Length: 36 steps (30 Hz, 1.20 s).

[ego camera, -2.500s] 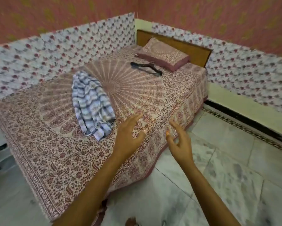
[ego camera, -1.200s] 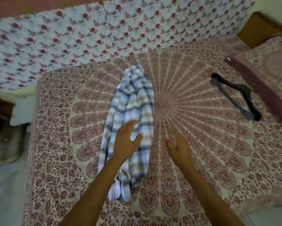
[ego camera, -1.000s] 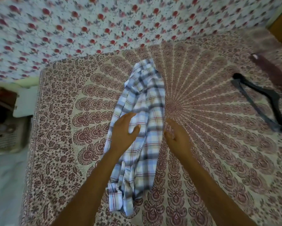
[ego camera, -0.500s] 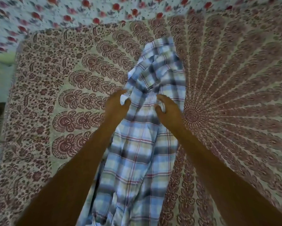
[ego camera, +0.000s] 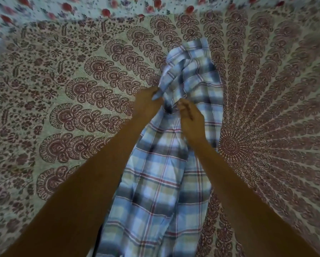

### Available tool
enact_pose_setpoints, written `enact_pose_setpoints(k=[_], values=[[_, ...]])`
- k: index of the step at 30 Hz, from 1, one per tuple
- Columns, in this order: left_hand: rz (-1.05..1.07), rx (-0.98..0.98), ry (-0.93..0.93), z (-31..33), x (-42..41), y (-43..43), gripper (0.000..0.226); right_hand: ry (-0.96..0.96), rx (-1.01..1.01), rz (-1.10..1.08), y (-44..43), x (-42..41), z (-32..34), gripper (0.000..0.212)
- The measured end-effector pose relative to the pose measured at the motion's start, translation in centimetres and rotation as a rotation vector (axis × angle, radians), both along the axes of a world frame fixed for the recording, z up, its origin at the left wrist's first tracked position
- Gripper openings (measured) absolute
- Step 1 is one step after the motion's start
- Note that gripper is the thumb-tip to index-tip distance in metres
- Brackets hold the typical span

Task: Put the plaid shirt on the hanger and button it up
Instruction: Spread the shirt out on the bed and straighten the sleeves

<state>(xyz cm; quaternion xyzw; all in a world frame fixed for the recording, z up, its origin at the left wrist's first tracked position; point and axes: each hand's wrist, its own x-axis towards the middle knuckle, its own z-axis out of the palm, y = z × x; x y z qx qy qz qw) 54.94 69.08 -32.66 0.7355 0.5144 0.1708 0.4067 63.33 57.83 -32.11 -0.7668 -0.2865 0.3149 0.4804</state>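
shirt [ego camera: 166, 182] on bedspread [ego camera: 72, 108] | left hand [ego camera: 146, 106] beside right hand [ego camera: 191, 119] on shirt

A bed [ego camera: 66, 112] covered by a maroon-patterned bedspread carried a crumpled blue plaid shirt [ego camera: 163, 182], which lay lengthwise along its middle.

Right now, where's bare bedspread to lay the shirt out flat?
Two bare patches of bedspread: left of the plaid shirt, up to the floral wall cloth; and right of it, over the sunburst centre to the frame edge. Crowded in the middle strip, where left hand and right hand grip the shirt.
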Motion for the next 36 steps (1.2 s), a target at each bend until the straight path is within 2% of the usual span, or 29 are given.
enact_pose_setpoints(k=[2, 5, 6, 8, 10, 12, 14, 17, 19, 21, 22, 26, 31, 33, 35, 36], values=[[-0.168, 0.089, -0.082, 1.3, 0.6, -2.0, 0.033, 0.159, 0.009, -0.102, 0.6, 0.7, 0.5, 0.022], [-0.403, 0.076, -0.092, 2.4, 0.9, -5.0, 0.034, 0.337, -0.005, -0.202, 1.6, 1.8, 2.5, 0.058], [-0.438, 0.022, -0.117, 2.6, 0.7, -6.0, 0.034, 0.356, -0.02, -0.211, 1.6, 1.9, 3.3, 0.059], [-0.472, -0.089, -0.158, 3.0, 0.3, -7.3, 0.038, 0.281, -0.094, -0.165, 1.4, 2.3, 3.7, 0.045], [-0.499, -0.178, -0.116, 3.3, -0.3, -8.0, 0.037, 0.2, -0.139, -0.146, 0.6, 2.8, 3.6, 0.035], [-0.443, -0.244, -0.137, 3.8, -1.1, -8.1, 0.034, 0.185, -0.117, -0.193, -0.2, 3.2, 3.8, 0.023], [-0.258, -0.269, -0.219, 4.7, -1.5, -7.7, 0.033, 0.154, -0.088, -0.209, -1.0, 3.6, 5.2, 0.028], [-0.017, -0.115, -0.2, 6.0, -1.8, -6.2, 0.028, 0.07, -0.018, -0.129, -2.3, 4.2, 8.3, 0.032], [0.029, -0.07, -0.184, 7.3, -1.4, -5.8, 0.025, -0.017, -0.013, 0.007, -3.4, 4.6, 11.2, 0.047], [0.043, -0.103, -0.143, 9.0, -0.7, -5.9, 0.025, -0.228, -0.093, 0.238, -4.7, 4.6, 13.9, 0.071], [0.048, -0.128, -0.136, 9.9, -0.4, -6.1, 0.029, -0.341, -0.123, 0.325, -5.5, 4.4, 15.1, 0.075], [0.039, -0.148, -0.063, 14.2, -0.5, -7.9, 0.044, -0.622, -0.103, 0.311, -8.6, 3.3, 21.2, 0.053], [0.015, -0.034, -0.023, 19.2, -2.7, -10.9, 0.056, -0.609, 0.083, 0.237, -13.9, 1.2, 29.5, 0.022], [0.083, -0.083, -0.071, 20.7, -3.9, -12.3, 0.07, -0.602, 0.11, 0.198, -16.4, 0.2, 32.5, 0.018], [0.201, -0.231, -0.248, 21.8, -4.9, -13.3, 0.089, -0.582, 0.16, 0.177, -18.6, -0.6, 35.3, 0.008], [0.26, -0.29, -0.35, 22.1, -5.3, -13.6, 0.103, -0.57, 0.189, 0.168, -19.7, -1.1, 36.7, 0.013]])
